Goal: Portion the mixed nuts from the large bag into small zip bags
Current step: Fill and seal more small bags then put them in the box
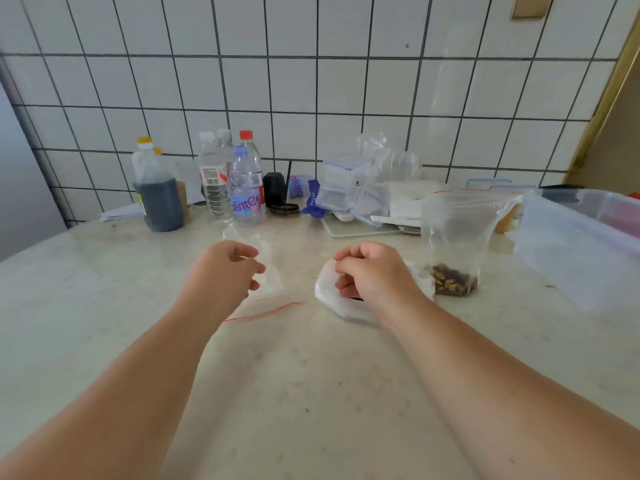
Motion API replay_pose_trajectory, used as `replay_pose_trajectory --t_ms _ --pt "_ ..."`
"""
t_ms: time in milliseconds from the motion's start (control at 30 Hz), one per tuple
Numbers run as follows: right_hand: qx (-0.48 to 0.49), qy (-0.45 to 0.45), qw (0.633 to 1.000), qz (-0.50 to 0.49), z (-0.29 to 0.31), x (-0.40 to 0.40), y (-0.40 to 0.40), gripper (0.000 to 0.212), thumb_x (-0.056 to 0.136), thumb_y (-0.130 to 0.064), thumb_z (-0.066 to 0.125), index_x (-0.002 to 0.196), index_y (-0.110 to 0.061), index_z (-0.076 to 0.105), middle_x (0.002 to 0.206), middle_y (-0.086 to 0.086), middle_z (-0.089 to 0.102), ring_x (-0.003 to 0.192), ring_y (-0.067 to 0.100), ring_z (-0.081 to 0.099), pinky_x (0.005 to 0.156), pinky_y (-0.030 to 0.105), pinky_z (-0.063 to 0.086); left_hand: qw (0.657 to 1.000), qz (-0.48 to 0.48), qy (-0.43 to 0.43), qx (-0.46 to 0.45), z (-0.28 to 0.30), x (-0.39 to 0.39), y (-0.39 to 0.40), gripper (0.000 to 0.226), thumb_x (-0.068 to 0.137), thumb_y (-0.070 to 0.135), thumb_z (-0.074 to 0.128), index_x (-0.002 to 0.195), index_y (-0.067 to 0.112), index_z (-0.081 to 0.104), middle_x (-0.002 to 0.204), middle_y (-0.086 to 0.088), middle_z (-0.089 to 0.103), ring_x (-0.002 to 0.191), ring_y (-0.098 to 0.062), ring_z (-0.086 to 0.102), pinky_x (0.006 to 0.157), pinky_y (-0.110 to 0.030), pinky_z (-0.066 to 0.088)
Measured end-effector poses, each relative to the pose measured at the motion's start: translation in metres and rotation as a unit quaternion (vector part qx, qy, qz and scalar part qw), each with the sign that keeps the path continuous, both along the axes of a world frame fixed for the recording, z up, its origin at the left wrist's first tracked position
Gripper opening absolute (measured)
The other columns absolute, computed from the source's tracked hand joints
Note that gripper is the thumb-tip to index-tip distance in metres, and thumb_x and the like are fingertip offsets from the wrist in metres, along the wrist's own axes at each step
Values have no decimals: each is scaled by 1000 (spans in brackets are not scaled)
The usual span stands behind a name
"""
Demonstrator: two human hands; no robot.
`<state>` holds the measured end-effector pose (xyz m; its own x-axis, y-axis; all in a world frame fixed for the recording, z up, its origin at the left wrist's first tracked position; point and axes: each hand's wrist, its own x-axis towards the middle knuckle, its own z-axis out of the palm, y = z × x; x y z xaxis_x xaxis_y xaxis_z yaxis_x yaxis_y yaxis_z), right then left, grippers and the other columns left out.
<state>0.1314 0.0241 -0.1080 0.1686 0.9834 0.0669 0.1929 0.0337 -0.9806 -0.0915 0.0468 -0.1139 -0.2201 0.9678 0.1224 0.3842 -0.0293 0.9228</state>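
2 hands work low over the counter (311, 393): the left hand (227, 271) hangs loosely curled over an empty small zip bag (268, 282), while the right hand (372, 275) pinches a white filled bag (329, 296). Just beside it stands the large bag (453, 237), tall, nearly empty and open-mouthed; a careless nudge could tip it and scatter the mixed nuts (450, 280).

Two bare forearms enter from the bottom corners of the view, each ending in a hand: the left hand (228, 268) and the right hand (372, 271). Neither arm shows a sleeve, a cuff, a watch or a bracelet anywhere along its visible length (from the frame's lower edge up to the wrist). No ring or glove shows on the fingers (346, 258), and the fingernails are too small and blurred to describe.
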Motion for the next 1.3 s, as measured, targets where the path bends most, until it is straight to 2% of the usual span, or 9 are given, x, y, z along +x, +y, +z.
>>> replay_pose_trajectory --t_ms 167,333,433,633,767,933,1033,1167,1300 --pt "-22 -81 994 72 -11 -42 2 14 91 -5 57 91 -13 69 62 2 73 62 16 74 76 36 63 988 -14 153 17 -40 -24 0 36 81 5 65 95 38 66 106 12 66 84 -8 61 61 -25 46" --pt "-37 -233 967 100 -22 -70 9 34 90 -6 50 119 -19 63 72 2 75 51 7 68 52 15 51 952 -23 302 -43 -50 -34 8 34 86 17 74 118 28 73 113 6 61 113 -22 56 83 -27 41" --pt "-49 -271 956 97 -28 -81 15 38 91 -10 50 125 -23 59 75 -3 73 51 8 68 51 18 49 953 -10 303 -22 -49 -33 9 20 90 18 69 107 25 77 94 12 62 90 -15 54 71 -24 38" --pt "-20 -295 954 53 -30 -91 22 26 89 -17 54 111 -28 63 105 -3 69 89 19 71 85 34 56 974 -14 227 22 -43 -30 -5 20 90 20 68 78 35 71 80 18 67 72 -17 68 66 -34 59" --pt "12 -264 964 37 -27 -91 20 17 90 -20 56 102 -28 65 101 -3 71 91 18 69 76 28 52 971 -22 216 94 -38 -24 -14 12 91 21 70 86 29 77 91 13 72 88 -14 67 81 -37 56" --pt "89 -188 978 6 -14 -80 7 10 88 -23 66 82 -31 63 88 -8 69 83 18 69 78 39 57 947 -31 229 223 -33 -13 -28 11 90 18 71 88 28 70 85 19 62 88 -9 58 75 -21 43" --pt "125 -214 969 -14 -7 -65 -5 13 86 -31 71 78 -32 60 79 -11 67 75 6 65 63 23 48 922 -20 272 274 -27 -1 -35 12 88 10 70 91 21 69 85 16 56 84 -9 50 71 -20 37" --pt "155 -245 956 -38 2 -39 -20 14 85 -30 71 78 -31 59 79 -12 64 74 1 59 58 14 38 909 -10 320 267 -20 14 -41 22 83 -5 67 94 15 68 95 4 59 88 -21 56 71 -29 40" --pt "142 -268 950 -76 10 -6 -29 17 79 -16 69 71 -25 57 73 -10 61 68 2 54 53 12 32 924 4 332 190 -8 28 -45 14 91 6 61 99 17 63 104 2 55 93 -24 56 74 -37 49"
